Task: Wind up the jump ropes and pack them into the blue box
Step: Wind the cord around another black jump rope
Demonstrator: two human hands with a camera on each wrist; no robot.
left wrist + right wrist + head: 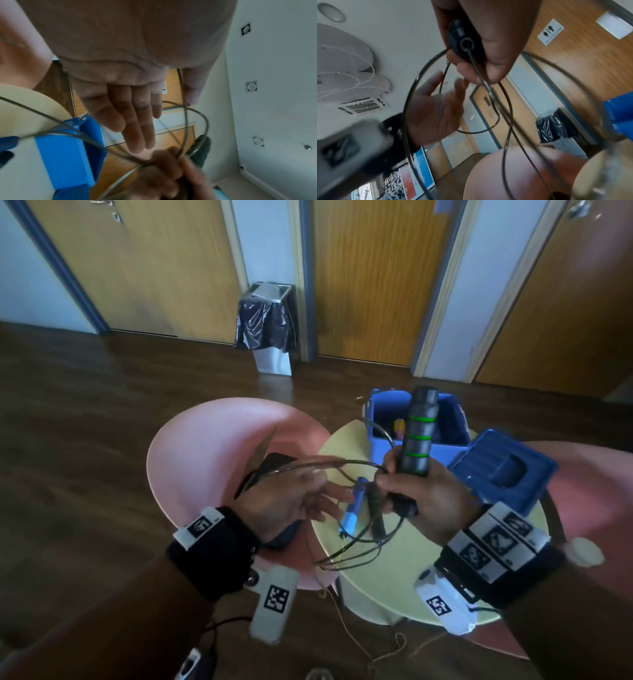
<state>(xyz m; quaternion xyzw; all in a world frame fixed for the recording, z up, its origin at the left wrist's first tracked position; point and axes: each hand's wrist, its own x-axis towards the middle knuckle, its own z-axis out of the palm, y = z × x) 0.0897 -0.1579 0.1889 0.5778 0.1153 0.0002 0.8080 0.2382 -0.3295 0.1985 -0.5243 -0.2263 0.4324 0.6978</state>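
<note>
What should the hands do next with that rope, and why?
Probably the open left hand should catch the loose cable loop and bring it to the right hand. That hand already grips the black handle with gathered coils, but more cable lies slack on the yellow table, so it isn't ready for the blue box.

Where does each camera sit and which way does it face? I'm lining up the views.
Head: looks down from above on the yellow table, blue box, both forearms and hands.
Left wrist: looks along the open left hand toward the cable loops.
Right wrist: looks along the right hand, gripping the black handle, up toward the ceiling.
Shared: both wrist views show the cable and the opposite hand.
</note>
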